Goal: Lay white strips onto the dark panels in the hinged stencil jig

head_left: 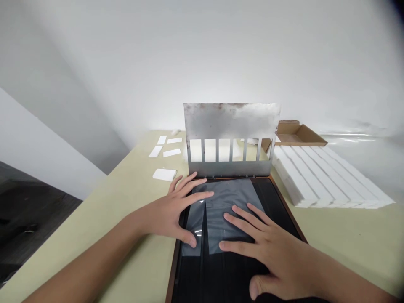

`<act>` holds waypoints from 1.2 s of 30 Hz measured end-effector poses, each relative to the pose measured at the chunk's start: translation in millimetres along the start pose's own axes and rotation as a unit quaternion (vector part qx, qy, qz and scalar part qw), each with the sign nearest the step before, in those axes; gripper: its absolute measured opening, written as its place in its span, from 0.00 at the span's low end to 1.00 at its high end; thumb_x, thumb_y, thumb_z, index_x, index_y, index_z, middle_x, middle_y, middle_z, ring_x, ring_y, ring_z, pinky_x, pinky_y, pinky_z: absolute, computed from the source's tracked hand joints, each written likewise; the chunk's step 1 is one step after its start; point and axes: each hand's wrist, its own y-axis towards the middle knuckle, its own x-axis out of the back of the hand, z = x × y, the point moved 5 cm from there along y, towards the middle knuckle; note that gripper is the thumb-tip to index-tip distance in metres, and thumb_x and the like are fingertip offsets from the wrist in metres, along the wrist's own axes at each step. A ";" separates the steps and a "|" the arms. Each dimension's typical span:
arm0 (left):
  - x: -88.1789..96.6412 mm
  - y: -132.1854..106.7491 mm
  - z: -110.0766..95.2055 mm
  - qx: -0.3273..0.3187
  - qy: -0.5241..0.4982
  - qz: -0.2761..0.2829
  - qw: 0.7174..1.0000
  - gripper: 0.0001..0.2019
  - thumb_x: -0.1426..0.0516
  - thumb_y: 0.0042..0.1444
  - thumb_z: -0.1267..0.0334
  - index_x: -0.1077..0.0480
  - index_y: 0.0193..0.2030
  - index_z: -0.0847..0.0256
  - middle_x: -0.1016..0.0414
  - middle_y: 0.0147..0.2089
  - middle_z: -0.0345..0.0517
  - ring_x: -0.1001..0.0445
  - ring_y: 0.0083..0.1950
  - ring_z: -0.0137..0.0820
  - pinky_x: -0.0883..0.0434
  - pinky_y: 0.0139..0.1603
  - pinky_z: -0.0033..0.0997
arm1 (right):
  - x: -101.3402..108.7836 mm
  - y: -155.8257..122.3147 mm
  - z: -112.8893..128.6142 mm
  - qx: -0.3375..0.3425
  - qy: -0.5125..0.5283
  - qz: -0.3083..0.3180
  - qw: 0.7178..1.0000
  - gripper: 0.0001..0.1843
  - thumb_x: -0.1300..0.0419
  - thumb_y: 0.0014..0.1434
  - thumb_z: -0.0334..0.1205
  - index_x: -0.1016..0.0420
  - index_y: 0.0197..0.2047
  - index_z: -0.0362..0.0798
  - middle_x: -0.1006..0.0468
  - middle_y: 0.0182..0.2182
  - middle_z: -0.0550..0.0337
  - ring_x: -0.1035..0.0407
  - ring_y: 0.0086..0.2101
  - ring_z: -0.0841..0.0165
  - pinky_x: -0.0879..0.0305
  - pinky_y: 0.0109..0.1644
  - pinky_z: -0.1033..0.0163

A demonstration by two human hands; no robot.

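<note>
Two pieces of clear film lie side by side on a black board with a brown edge (217, 277). My left hand (172, 210) is spread over the narrower film piece (195, 223), its thumb resting near the lower part. On the wider, wrinkled film piece (221, 210) lie the outstretched fingers of my right hand (268, 248). Neither hand grips anything. At the board's far edge a metal plate (232, 122) stands upright on hinges, with a row of rectangular cut-outs along its lower part.
Several white cards (172, 152) lie at the back left, with a thicker white stack (164, 174) nearer. Long rows of white pieces (328, 176) stand on the right, before an open cardboard box (299, 134). A wall (221, 50) rises behind the yellowish table (139, 269).
</note>
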 end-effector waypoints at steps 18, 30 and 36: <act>15.9 -5.7 2.3 -0.071 0.015 -0.120 0.990 0.30 0.46 0.65 0.28 0.23 0.59 0.45 0.23 0.64 0.47 0.36 0.72 0.54 0.51 0.73 0.56 | 0.2 -4.7 -3.4 0.043 -0.002 -0.009 0.999 0.51 0.29 0.62 0.55 0.53 0.79 0.73 0.50 0.79 0.51 0.52 0.74 0.36 0.60 0.71 0.19; 19.4 -6.8 10.3 -0.048 0.015 -0.122 0.991 0.15 0.44 0.73 0.47 0.18 0.45 0.49 0.18 0.53 0.43 0.33 0.69 0.46 0.47 0.71 0.50 | 8.7 -5.9 -1.8 0.031 0.029 0.001 0.999 0.45 0.38 0.69 0.62 0.51 0.81 0.60 0.40 0.75 0.49 0.47 0.72 0.41 0.64 0.74 0.26; 19.5 -4.6 5.1 -0.029 0.039 -0.126 0.991 0.11 0.46 0.75 0.55 0.23 0.54 0.50 0.19 0.54 0.43 0.31 0.67 0.44 0.46 0.70 0.48 | 10.5 -5.5 -1.4 0.031 0.007 -0.022 0.999 0.44 0.40 0.70 0.61 0.53 0.81 0.60 0.41 0.76 0.50 0.47 0.71 0.42 0.59 0.73 0.27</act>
